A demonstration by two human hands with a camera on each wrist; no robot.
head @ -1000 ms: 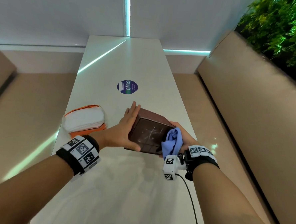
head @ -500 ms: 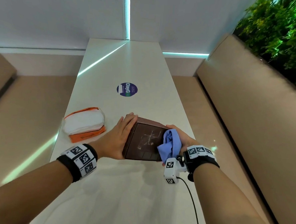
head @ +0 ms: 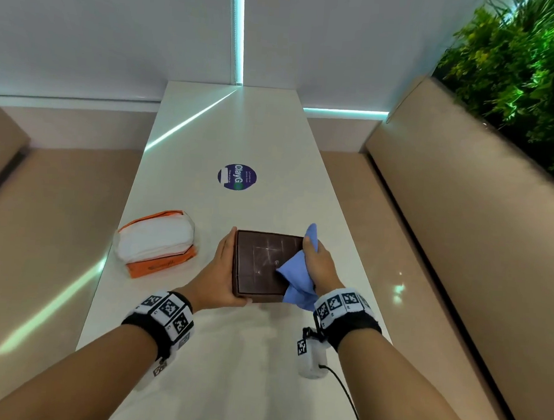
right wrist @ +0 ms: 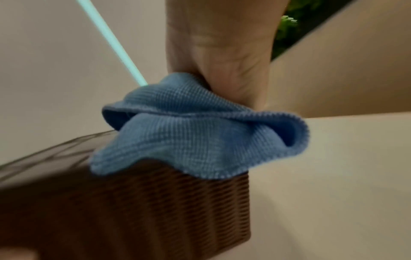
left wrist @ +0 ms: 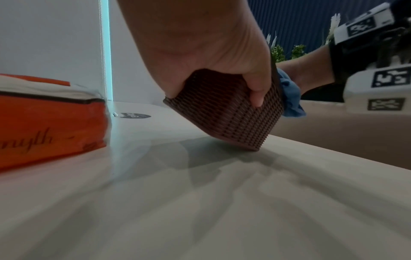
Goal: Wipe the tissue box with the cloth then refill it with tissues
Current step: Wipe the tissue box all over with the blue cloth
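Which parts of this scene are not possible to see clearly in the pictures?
- Right hand fingers: hidden by the cloth in head and right wrist views.
- Tissue box inside: not shown in any view.
- Tissue pack print: cut off by the left wrist picture's edge.
- Sticker small text: too small.

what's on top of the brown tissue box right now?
The blue cloth, gripped by the right hand, lies over the right part of the brown tissue box's glossy upward face. The left hand grips the box's left side. The surface under the cloth is hidden.
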